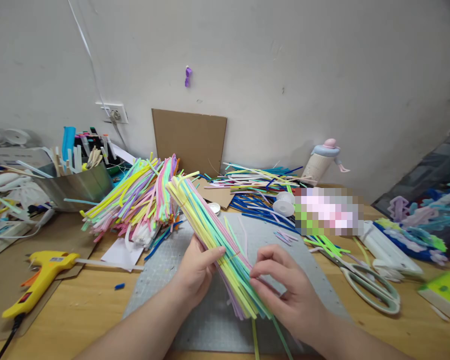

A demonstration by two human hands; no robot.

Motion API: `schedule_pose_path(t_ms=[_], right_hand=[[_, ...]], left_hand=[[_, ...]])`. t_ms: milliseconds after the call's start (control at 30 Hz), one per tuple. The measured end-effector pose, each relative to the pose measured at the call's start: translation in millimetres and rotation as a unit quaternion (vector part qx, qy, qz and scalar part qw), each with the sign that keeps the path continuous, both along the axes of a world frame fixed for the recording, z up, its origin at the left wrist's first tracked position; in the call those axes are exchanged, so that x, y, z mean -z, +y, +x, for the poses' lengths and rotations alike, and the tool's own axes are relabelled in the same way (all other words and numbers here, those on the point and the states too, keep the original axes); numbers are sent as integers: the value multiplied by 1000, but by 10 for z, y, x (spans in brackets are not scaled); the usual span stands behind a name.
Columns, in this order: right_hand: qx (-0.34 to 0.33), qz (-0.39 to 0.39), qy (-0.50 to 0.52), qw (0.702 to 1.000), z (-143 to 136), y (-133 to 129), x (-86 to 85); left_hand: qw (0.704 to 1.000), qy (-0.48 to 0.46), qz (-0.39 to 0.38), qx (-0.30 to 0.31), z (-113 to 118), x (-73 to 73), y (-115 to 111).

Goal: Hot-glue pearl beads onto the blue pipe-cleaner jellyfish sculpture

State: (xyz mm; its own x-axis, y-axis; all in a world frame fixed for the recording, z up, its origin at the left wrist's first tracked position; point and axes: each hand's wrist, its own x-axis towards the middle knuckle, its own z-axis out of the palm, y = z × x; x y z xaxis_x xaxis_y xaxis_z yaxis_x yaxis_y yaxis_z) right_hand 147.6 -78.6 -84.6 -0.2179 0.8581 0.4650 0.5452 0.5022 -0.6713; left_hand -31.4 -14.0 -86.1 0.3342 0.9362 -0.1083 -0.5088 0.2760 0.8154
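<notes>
A thick bundle of pastel pipe cleaners (210,225) in yellow, mint, teal, pink and lilac slants over the grey cutting mat (161,305). My left hand (198,270) is closed round its middle, the thumb lying on top. A thin band seems to cross the bundle near that thumb. At the lower right side of the bundle, my right hand (281,285) has thumb and fingertips pinched together on the edge strands. Which strands it grips is partly hidden. A few strands hang below the lower end, and loose ones (243,232) lie on the mat behind.
A big pile of pipe cleaners (135,195) lies back left, with more (262,175) along the wall. The yellow glue gun (41,280) rests at left, scissors (371,285) at right. A bottle (318,162) and a cardboard sheet (189,140) stand at the back.
</notes>
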Motion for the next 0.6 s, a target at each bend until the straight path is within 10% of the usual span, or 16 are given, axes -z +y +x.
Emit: schedule_pose_path(t_ms=[233,433,600], right_hand=[[72,4,-133,989,-50,36,28],[6,-200,20,980,-88,53,6],[-56,-291,38,954,-50,24,-170]], left_hand=[[1000,-11,9,-5,9,19,17],[999,6,-28,18,13,-5,-11],[993,-3,-52,-110,-24,-72,75]])
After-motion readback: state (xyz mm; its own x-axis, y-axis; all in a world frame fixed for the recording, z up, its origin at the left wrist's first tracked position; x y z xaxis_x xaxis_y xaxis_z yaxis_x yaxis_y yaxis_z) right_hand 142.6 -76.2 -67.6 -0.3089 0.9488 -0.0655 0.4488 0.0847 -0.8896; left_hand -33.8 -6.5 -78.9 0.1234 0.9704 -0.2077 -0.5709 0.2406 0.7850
